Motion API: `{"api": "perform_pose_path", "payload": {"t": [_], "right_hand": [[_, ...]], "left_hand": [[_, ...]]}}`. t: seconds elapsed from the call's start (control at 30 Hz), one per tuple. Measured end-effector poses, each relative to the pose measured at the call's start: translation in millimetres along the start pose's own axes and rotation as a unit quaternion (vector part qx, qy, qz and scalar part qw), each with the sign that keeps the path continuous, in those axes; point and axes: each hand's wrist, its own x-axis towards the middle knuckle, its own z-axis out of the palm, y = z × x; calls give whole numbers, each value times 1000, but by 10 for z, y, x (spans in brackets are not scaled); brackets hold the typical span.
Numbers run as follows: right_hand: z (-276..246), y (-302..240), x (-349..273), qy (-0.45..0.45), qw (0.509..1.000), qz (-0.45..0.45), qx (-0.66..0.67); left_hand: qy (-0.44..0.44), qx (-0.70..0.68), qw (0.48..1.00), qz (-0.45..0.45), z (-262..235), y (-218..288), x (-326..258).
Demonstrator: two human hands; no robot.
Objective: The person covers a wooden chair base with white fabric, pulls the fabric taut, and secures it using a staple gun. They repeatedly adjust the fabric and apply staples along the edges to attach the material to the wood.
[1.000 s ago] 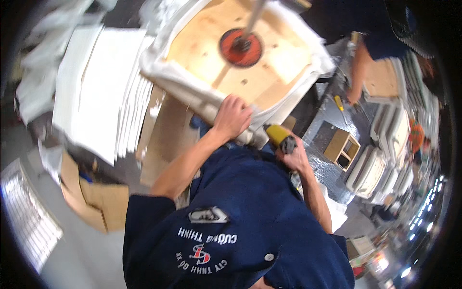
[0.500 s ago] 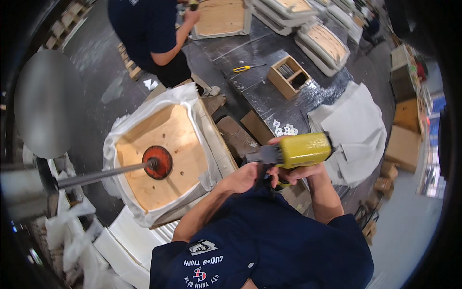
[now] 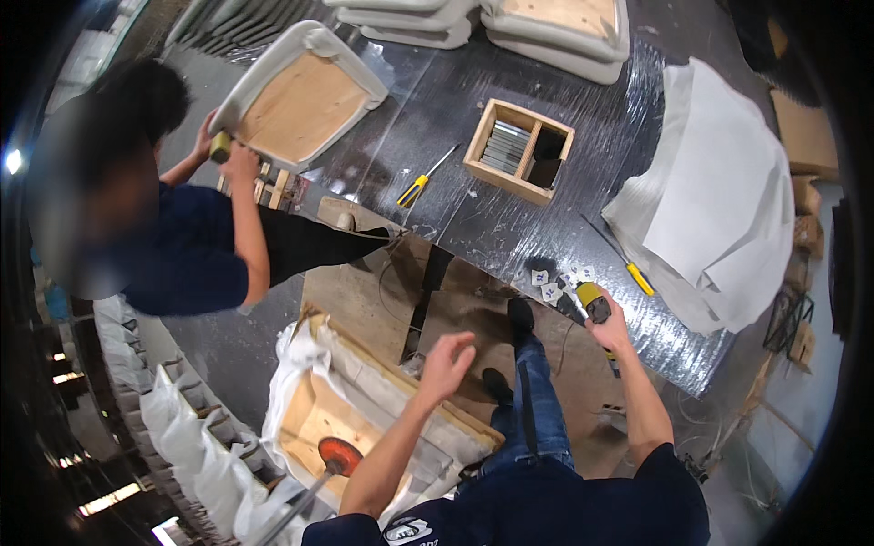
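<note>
My right hand (image 3: 614, 329) grips a yellow and black staple gun (image 3: 592, 300) at the near edge of the dark table (image 3: 510, 232). Beside the gun's nose lie several small white paper labels (image 3: 552, 292). My left hand (image 3: 445, 368) is empty, its fingers apart, in the air to the right of the wooden seat panel (image 3: 314, 409). White fabric wraps that panel's rim. A red disc (image 3: 340, 454) on a metal rod rests against the panel; my left forearm covers part of it.
A wooden box (image 3: 520, 151) with metal strips stands on the table, between two yellow screwdrivers (image 3: 413, 191). White fabric sheets (image 3: 710, 200) are piled at right. At left, a co-worker (image 3: 196, 237) holds a tool at a padded seat (image 3: 305, 109). Stacked seats (image 3: 564, 41) stand behind.
My left hand has come off the staple gun and moved away from it. My right hand has carried the gun to the table's near edge. The whole view has shifted toward the table.
</note>
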Motion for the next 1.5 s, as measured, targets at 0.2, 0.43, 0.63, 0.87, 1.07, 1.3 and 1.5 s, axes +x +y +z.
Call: {"api": "perform_pose_path", "payload": {"t": [0.2, 0.43, 0.63, 0.87, 1.07, 1.3, 1.5], "right_hand": [[344, 1055, 610, 10, 970, 240, 48], [159, 831, 762, 9, 975, 218, 45], [116, 689, 800, -4, 977, 214, -11], [299, 1112, 545, 0, 959, 270, 92], [330, 1040, 642, 21, 963, 240, 124], [564, 1209, 467, 10, 971, 239, 12], [905, 376, -284, -76, 981, 167, 70]], "left_hand": [[40, 226, 949, 216, -278, 586, 2236], [24, 404, 849, 339, 302, 989, 4660], [-56, 568, 781, 253, 587, 824, 5229], [-94, 608, 743, 262, 605, 911, 5194], [77, 413, 881, 216, 317, 1183, 4479], [142, 90, 971, 169, 44, 1083, 1999], [87, 43, 993, -68, 84, 771, -557]]}}
